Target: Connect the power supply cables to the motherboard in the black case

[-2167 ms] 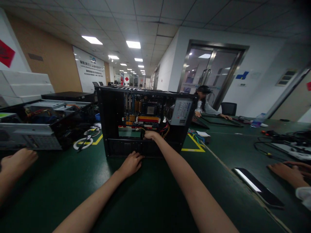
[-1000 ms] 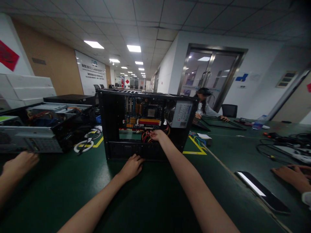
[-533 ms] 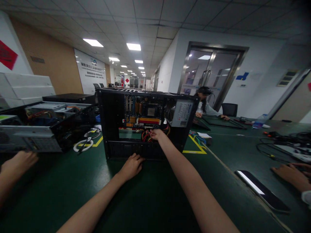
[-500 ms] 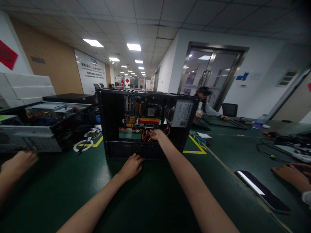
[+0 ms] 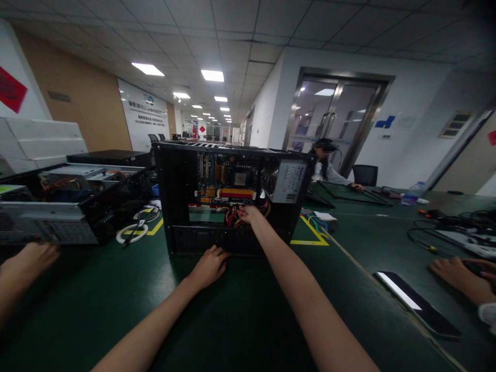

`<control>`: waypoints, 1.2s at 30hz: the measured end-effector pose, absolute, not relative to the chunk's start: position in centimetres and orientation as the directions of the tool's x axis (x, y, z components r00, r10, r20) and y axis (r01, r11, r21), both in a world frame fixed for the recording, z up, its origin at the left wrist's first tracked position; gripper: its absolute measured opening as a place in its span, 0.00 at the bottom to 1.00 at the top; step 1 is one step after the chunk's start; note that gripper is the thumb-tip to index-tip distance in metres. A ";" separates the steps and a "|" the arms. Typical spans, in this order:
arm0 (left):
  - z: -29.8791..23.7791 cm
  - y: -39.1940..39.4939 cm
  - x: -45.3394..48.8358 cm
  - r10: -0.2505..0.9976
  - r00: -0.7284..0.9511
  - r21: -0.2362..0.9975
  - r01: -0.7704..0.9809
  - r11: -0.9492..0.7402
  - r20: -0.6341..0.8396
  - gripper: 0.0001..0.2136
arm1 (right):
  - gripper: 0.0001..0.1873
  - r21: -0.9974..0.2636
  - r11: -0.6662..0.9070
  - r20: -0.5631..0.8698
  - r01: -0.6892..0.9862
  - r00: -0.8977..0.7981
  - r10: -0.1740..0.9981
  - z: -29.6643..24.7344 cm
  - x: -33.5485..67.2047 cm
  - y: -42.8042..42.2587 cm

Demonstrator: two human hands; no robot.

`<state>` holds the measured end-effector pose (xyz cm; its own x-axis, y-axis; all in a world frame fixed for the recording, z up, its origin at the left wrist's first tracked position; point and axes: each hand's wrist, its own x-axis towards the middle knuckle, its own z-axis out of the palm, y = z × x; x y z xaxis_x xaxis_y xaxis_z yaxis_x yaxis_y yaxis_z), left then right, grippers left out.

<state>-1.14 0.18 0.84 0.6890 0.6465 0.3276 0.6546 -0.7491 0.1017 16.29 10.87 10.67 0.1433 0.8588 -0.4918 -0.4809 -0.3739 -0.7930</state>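
A black computer case (image 5: 167,206) stands upright on the green table, its side open towards me. Inside it show a motherboard (image 5: 228,173) and, at the upper right, a silver power supply (image 5: 289,181). My right hand (image 5: 248,214) reaches into the opening below the board, its fingers closed on a bundle of red, yellow and black power cables (image 5: 231,218); which strands it pinches is hidden. Along the bottom edge of the case lies my left hand (image 5: 211,264), fingers loosely bent and resting there, with nothing held.
Another opened computer case (image 5: 77,217) is on the left, beside a co-worker's hand (image 5: 33,261). A white cable coil (image 5: 132,232) lies between the cases. To the right are a phone (image 5: 418,305), another person's hand (image 5: 459,276) and black cables (image 5: 426,237). Someone sits behind the table.
Both my hands stay in nearly the same place at the case. At the back, one hand of the seated person has gone out of sight. The co-worker's hand at right shifts slightly.
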 end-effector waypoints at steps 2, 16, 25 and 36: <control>0.8 0.2 -1.1 0.648 0.688 0.101 0.657 -0.747 0.327 0.14 | 0.11 -0.788 -0.381 -0.497 -0.483 0.134 0.857 10.6 16.4 11.0; 0.8 0.3 -1.2 0.644 0.690 0.093 0.655 -0.750 0.331 0.15 | 0.12 -0.778 -0.412 -0.520 -0.474 0.117 0.846 10.3 16.7 11.5; 1.0 0.2 -1.1 0.647 0.692 0.106 0.652 -0.750 0.321 0.15 | 0.10 -0.827 -0.425 -0.501 -0.368 0.142 0.854 10.1 16.9 11.4; 0.8 0.3 -1.1 0.645 0.693 0.101 0.652 -0.751 0.323 0.15 | 0.07 -0.835 -0.417 -0.490 -0.359 0.142 0.860 10.0 16.9 11.3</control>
